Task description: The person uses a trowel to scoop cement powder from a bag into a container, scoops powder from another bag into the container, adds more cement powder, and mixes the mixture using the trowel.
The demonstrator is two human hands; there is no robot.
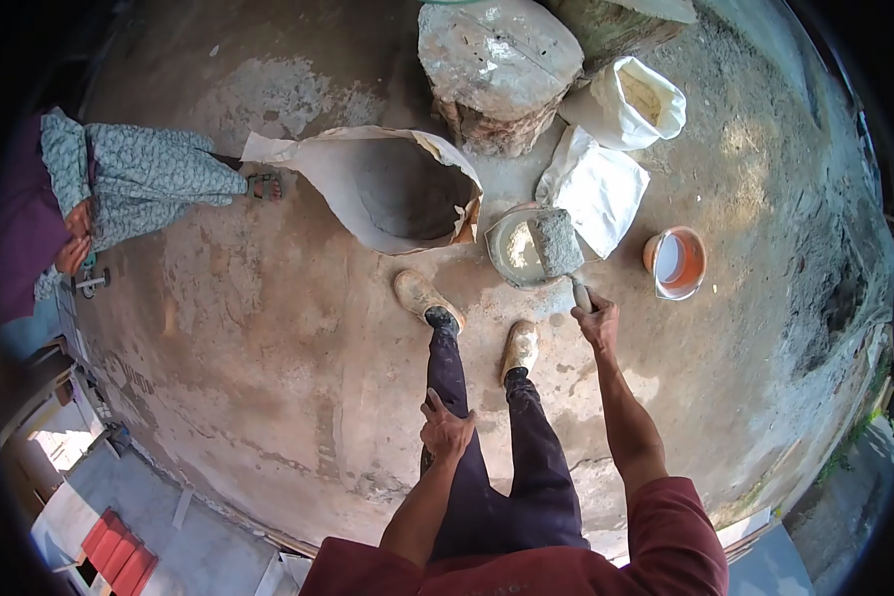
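My right hand is closed round the handle of a trowel. Its blade looks coated with wet grey mortar and is over the right side of a round basin. Pale watery material shows in the basin; the blade hides part of it. My left hand holds nothing and rests against my left thigh, fingers apart. Just beyond my left shoe stands a large open paper sack with grey powder inside. A flattened white sack lies beside the basin.
An orange bucket with cloudy liquid stands right of the basin. Behind are an open white sack and a large stump-like block. A person stands at left, hands together. Red blocks lie lower left.
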